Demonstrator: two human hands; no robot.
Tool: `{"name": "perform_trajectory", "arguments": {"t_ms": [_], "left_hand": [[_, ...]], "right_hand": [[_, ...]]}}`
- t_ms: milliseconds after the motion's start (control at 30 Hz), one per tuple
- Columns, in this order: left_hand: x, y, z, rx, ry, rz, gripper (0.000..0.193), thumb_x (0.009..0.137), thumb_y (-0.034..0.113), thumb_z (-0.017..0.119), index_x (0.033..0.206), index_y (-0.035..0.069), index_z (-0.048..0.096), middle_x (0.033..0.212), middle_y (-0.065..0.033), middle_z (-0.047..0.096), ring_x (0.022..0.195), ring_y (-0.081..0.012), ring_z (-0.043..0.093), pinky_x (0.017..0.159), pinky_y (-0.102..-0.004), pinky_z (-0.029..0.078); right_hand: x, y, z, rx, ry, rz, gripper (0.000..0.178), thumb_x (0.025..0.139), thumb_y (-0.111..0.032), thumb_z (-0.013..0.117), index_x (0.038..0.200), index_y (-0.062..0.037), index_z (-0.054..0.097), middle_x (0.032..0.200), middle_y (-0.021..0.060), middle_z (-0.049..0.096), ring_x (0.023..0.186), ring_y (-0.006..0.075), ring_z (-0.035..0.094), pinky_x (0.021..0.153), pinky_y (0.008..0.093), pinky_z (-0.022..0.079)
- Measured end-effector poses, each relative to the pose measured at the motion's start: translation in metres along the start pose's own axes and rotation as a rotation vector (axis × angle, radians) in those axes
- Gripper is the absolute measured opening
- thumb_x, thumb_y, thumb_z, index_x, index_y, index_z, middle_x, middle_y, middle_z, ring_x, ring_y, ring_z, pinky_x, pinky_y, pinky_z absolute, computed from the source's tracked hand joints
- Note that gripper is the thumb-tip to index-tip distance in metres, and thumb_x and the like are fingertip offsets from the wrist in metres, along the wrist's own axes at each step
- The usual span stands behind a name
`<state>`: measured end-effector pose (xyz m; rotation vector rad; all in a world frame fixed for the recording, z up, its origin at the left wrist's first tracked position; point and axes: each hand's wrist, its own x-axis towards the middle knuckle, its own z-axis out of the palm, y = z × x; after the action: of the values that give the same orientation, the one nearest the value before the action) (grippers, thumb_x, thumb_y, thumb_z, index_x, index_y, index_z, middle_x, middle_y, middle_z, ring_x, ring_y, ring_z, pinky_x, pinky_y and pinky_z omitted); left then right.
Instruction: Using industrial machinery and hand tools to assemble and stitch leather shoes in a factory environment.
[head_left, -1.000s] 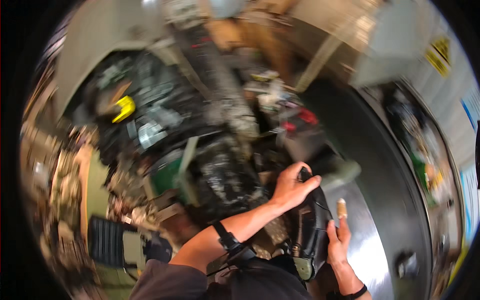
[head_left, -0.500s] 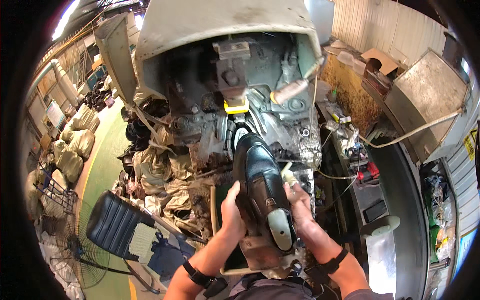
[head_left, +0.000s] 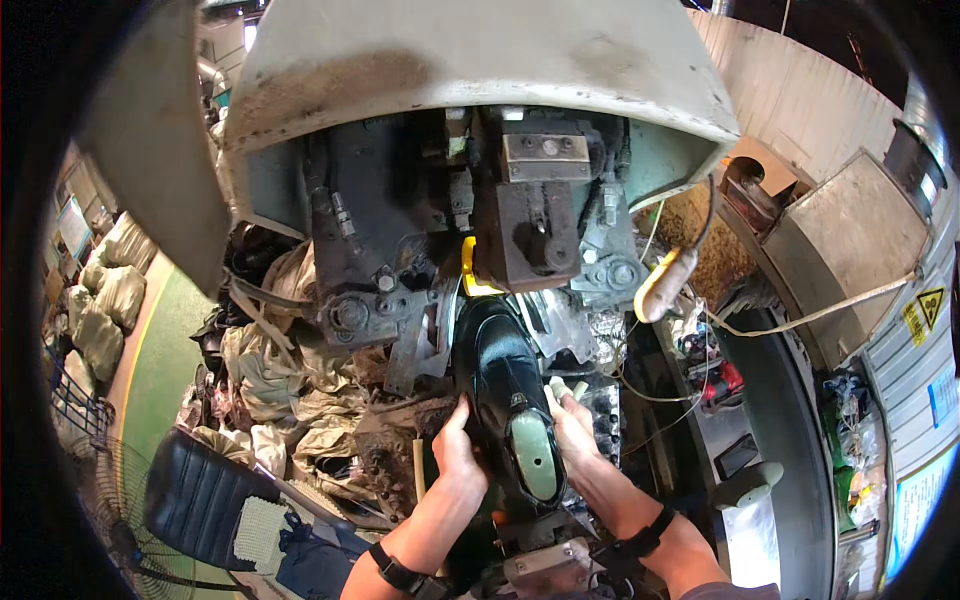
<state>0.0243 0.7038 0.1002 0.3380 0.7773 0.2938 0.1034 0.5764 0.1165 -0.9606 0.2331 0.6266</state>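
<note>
A shiny black leather shoe (head_left: 498, 365) sits on a pale green shoe last (head_left: 538, 455), whose flat top with a small hole faces up near me. Its toe reaches between the metal plates (head_left: 545, 320) of a machine, just below a yellow part (head_left: 470, 268). My left hand (head_left: 460, 462) is closed against the shoe's left side, fingers partly hidden beneath it. On the other side my right hand (head_left: 578, 432) grips the shoe near the heel. A small cream-coloured piece (head_left: 566, 389) sticks out by the right fingers; I cannot tell its kind.
The machine's pale hood (head_left: 480, 70) arches overhead. A wooden-looking handle (head_left: 665, 285) hangs on a cable at right. Cloth sacks (head_left: 265, 355) are heaped at left, behind a black chair (head_left: 205, 500). A dark belt (head_left: 785, 430) and a phone (head_left: 736, 455) lie to the right.
Both hands have carried the shoe forward, so its toe is now in between the machine's plates. My view has moved closer to the machine. The hanging handle has swung.
</note>
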Motion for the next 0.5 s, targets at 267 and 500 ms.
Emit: {"name": "perform_trajectory", "arguments": {"t_ms": [267, 500], "left_hand": [[0.007, -0.015, 0.004, -0.094, -0.056, 0.082, 0.031, 0.1, 0.028, 0.058, 0.111, 0.0, 0.067, 0.107, -0.0092, 0.071, 0.095, -0.0237, 0.067, 0.088, -0.0368, 0.053], [0.036, -0.035, -0.009, 0.088, 0.096, 0.429, 0.035, 0.099, 0.032, 0.063, 0.097, -0.002, 0.069, 0.092, -0.0054, 0.069, 0.079, -0.0139, 0.061, 0.073, -0.0289, 0.049]], "right_hand": [[0.022, 0.009, -0.014, 0.029, -0.034, -0.014, 0.033, 0.1, -0.014, 0.061, 0.128, -0.0166, 0.044, 0.101, 0.0047, 0.066, 0.083, 0.0158, 0.066, 0.069, 0.0334, 0.058], [0.058, 0.041, -0.031, 0.103, -0.081, -0.176, 0.069, 0.094, -0.009, 0.07, 0.149, -0.0148, 0.029, 0.107, 0.0074, 0.063, 0.085, 0.0155, 0.066, 0.07, 0.0318, 0.057]]}}
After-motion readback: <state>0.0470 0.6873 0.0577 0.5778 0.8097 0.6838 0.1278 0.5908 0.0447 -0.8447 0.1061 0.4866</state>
